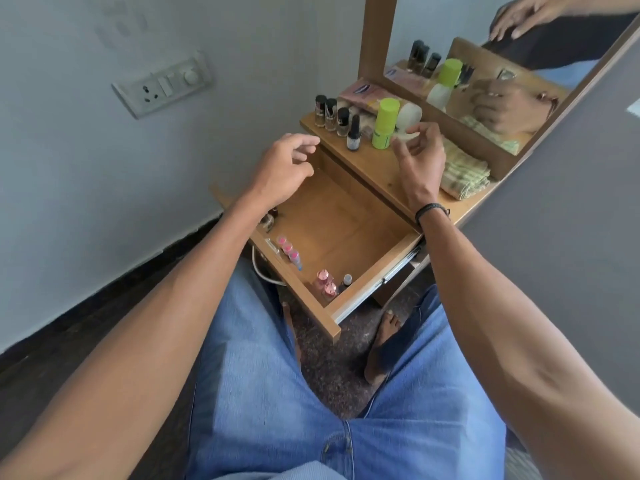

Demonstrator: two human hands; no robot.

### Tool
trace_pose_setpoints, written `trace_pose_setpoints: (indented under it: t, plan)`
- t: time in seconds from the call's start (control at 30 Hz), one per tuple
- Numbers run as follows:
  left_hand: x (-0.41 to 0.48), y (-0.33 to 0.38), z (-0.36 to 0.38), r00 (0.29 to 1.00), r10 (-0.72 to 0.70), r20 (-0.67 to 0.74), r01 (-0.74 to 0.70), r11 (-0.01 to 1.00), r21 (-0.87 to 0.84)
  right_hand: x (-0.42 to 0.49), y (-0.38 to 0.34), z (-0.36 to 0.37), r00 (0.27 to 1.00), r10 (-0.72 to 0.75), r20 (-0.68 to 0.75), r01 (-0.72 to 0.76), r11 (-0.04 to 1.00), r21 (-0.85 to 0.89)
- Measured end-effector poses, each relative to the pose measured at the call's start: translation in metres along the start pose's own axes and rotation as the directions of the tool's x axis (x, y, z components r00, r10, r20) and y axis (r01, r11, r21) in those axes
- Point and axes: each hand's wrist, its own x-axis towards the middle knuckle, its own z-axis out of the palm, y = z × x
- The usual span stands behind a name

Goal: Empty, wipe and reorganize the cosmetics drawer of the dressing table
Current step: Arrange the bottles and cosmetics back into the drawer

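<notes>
The drawer stands pulled far out over the person's knees, mostly bare, with small pink-capped bottles upright in its near corner and pink tubes along its left wall. Left hand hovers over its far left corner, right hand over its far right, both loosely curled and empty. Just beyond the drawer a green-capped bottle and nail polishes crowd the tabletop; a careless right-hand brush could topple them, glass and all, into the drawer.

arms: bare | right wrist: black cord band | legs: blue jeans | feet: bare
</notes>
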Motion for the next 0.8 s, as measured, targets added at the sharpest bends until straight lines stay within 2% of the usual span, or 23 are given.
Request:
trace_pose_setpoints:
  t: [0.13, 0.47, 0.6, 0.8]
  plan:
    - [0.030, 0.019, 0.013, 0.999, 0.043, -0.008, -0.043, 0.998, 0.047, 0.002, -0.001, 0.005, 0.997, -0.038, 0.070, 0.045, 0.993, -0.107]
    - [0.082, 0.041, 0.048, 0.987, 0.162, 0.015, -0.157, 0.925, 0.347, 0.010, -0.004, 0.014, 0.975, -0.069, 0.209, 0.123, 0.959, -0.255]
    - [0.095, 0.050, 0.054, 0.977, 0.195, 0.091, -0.215, 0.901, 0.376, 0.014, -0.003, 0.017, 0.973, -0.072, 0.219, 0.132, 0.953, -0.271]
    - [0.106, 0.056, 0.074, 0.984, 0.117, 0.136, -0.155, 0.935, 0.318, 0.018, 0.004, 0.017, 0.986, -0.037, 0.165, 0.078, 0.965, -0.249]
